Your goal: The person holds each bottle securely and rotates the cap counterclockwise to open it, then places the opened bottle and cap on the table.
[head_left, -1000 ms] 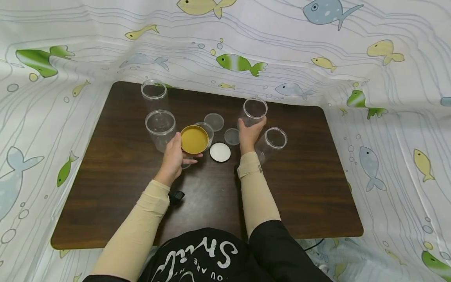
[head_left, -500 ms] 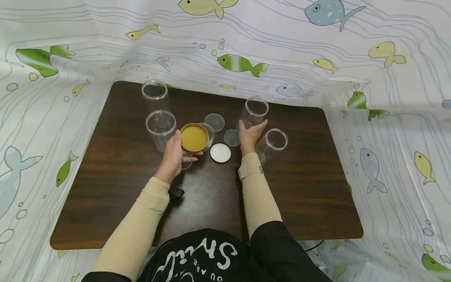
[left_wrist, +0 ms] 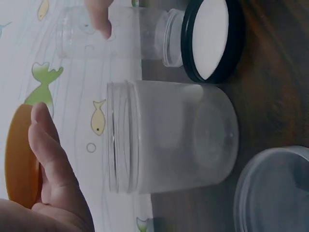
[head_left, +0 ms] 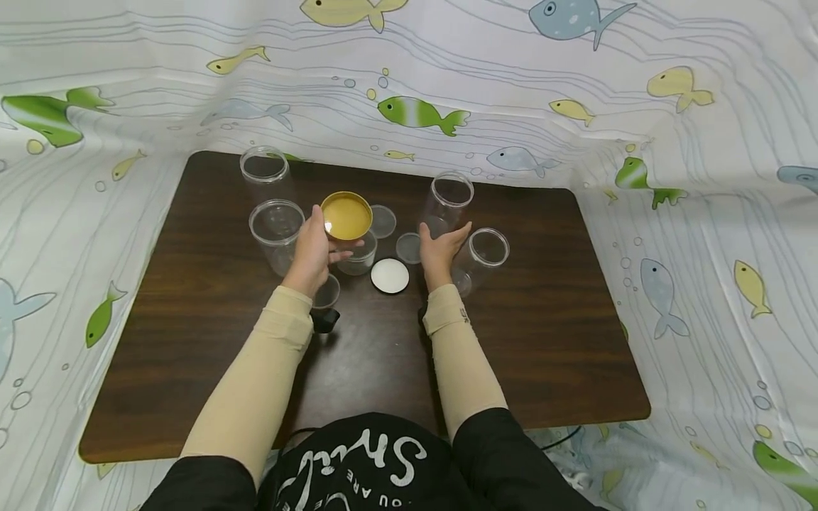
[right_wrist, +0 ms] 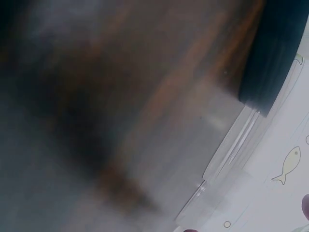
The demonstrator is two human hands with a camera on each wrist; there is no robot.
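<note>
My left hand [head_left: 309, 248] pinches a yellow lid [head_left: 347, 216] at its edge. It is held above the table, over the back of a short clear jar [head_left: 358, 257]. In the left wrist view the thumb and fingers sit on the rim of the yellow lid [left_wrist: 21, 159], apart from the open-mouthed jar [left_wrist: 178, 140]. My right hand [head_left: 439, 255] is just in front of a tall clear jar [head_left: 447, 202], thumb and fingers spread. Whether it touches that jar is hard to tell. The right wrist view is mostly blurred, showing only fingertips at its edge.
Two clear jars [head_left: 277, 223] stand at the left and another clear jar [head_left: 488, 248] at the right. A white lid with a black rim [head_left: 390, 275] lies mid-table, near clear discs [head_left: 409, 248]. Another clear round piece [head_left: 326, 292] is by the left wrist. A fish-print curtain [head_left: 422, 64] surrounds the table.
My left hand has moved forward and up with the yellow lid, uncovering more of the short jar. The right hand now sits slightly lower against the tall jar. The head view has shifted a little.
</note>
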